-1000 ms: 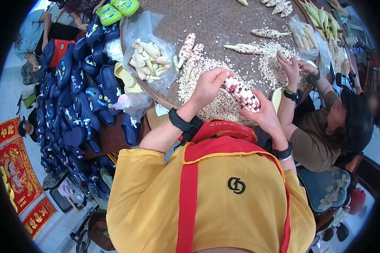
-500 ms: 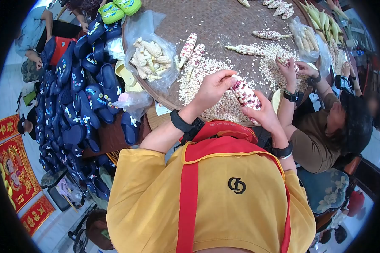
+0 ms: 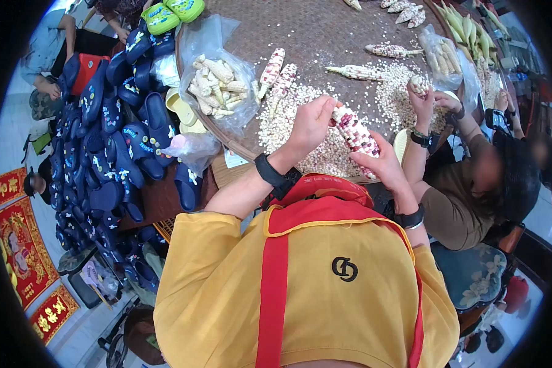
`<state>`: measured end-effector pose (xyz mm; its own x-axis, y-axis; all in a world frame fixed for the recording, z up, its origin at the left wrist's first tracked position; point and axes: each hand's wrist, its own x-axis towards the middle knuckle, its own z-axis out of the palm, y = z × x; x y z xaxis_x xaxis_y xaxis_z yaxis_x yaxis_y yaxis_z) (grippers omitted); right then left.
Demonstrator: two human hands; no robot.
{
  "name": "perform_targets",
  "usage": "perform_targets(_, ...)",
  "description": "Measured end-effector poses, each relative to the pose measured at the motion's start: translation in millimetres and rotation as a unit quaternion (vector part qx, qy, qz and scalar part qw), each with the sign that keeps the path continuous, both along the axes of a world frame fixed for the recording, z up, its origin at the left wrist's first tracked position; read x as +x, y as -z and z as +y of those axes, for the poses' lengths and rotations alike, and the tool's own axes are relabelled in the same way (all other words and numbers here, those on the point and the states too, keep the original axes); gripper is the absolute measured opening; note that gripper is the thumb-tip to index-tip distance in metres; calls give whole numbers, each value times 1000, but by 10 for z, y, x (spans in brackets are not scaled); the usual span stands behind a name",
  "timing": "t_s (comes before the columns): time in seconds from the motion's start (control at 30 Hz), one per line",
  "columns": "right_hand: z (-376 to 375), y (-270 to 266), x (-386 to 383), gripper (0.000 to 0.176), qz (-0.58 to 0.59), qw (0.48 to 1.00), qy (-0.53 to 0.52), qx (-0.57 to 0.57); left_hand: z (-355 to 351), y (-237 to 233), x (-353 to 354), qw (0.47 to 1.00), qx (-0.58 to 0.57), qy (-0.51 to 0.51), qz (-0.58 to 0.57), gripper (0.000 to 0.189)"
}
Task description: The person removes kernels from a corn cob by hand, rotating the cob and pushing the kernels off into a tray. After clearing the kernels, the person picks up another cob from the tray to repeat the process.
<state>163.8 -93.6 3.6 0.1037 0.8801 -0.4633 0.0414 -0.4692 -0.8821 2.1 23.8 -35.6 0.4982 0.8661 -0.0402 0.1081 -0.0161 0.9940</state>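
Note:
A corn cob (image 3: 357, 134) with white and dark red kernels tilts over the pile of loose kernels (image 3: 316, 161). My right hand (image 3: 383, 161) is closed around its lower end. At the upper end of the same cob, my left hand (image 3: 311, 127) is closed with its fingers curled against the tip; the fingertips are partly hidden. Two more speckled cobs, one of them a corn cob (image 3: 272, 70) with red kernels, lie on the woven tray (image 3: 300, 37) beyond my left hand. A plastic bag (image 3: 218, 86) of stripped cobs stands to their left.
At right, a co-worker's hand (image 3: 421, 101) holds another cob above a second kernel pile (image 3: 395, 92). Bagged cobs (image 3: 443, 58) and husked corn (image 3: 469, 30) lie farther back. Many blue clogs (image 3: 126, 150) are heaped at left, with green clogs (image 3: 176, 12) above.
My left hand has turned, its fingers curling more tightly at the cob's upper end. My right hand and the cob stay nearly in place. The co-worker's two hands have moved apart.

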Motion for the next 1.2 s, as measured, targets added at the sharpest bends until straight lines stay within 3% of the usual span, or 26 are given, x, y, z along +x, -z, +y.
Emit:
perform_targets(0.13,4,34,42,58,56,998,7,6,0,-10,-33,981,-129,-9,-145,33)
perform_targets(0.27,4,64,55,57,79,997,-2,10,-22,-67,-109,979,-138,26,-146,32)
perform_targets(0.47,12,67,66,56,106,994,-13,2,-69,-47,-103,986,-91,81,-115,30)
perform_targets(0.63,7,87,38,56,157,988,2,-12,-86,-99,-52,996,78,35,-36,29)
perform_targets(0.97,13,106,50,54,140,990,-5,-23,-23,-31,-35,995,80,23,51,32)
perform_targets(1.03,12,98,48,54,144,989,-4,-16,-22,-75,-54,993,-71,34,-88,34)
perform_targets(1.2,-4,94,9,53,81,996,-19,38,6,-31,-108,974,-179,40,-137,35)
